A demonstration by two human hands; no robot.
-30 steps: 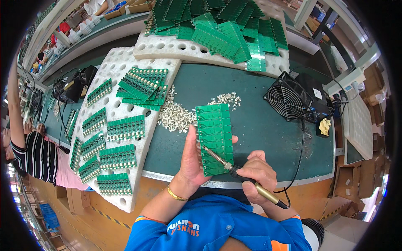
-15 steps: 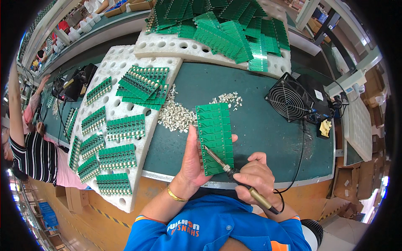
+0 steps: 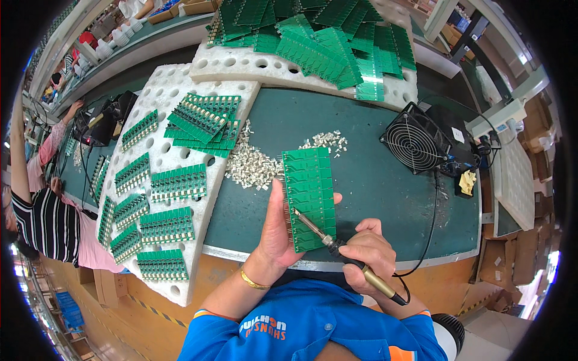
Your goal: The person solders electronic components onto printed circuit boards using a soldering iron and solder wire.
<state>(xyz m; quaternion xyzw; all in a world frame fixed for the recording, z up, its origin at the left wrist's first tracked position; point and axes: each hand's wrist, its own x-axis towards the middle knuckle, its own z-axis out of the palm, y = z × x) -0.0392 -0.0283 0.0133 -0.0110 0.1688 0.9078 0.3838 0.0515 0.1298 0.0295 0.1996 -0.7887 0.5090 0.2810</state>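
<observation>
My left hand (image 3: 278, 231) holds a long green circuit board panel (image 3: 309, 195) by its lower left edge, tilted up over the green table. My right hand (image 3: 368, 254) grips a soldering iron (image 3: 337, 245) like a pen; its tip touches the lower left part of the panel. The iron's black cord runs off to the right. A pile of small silver metal parts (image 3: 251, 165) lies just left of the panel's top.
A white foam tray (image 3: 158, 99) at the left carries several green boards. Another foam tray (image 3: 241, 63) at the back holds a heap of green panels (image 3: 325, 36). A black fan (image 3: 414, 140) stands at the right. Another person in a striped top (image 3: 42, 222) works at far left.
The panel and both hands stay almost still; the soldering iron tip has shifted slightly along the panel's lower left edge.
</observation>
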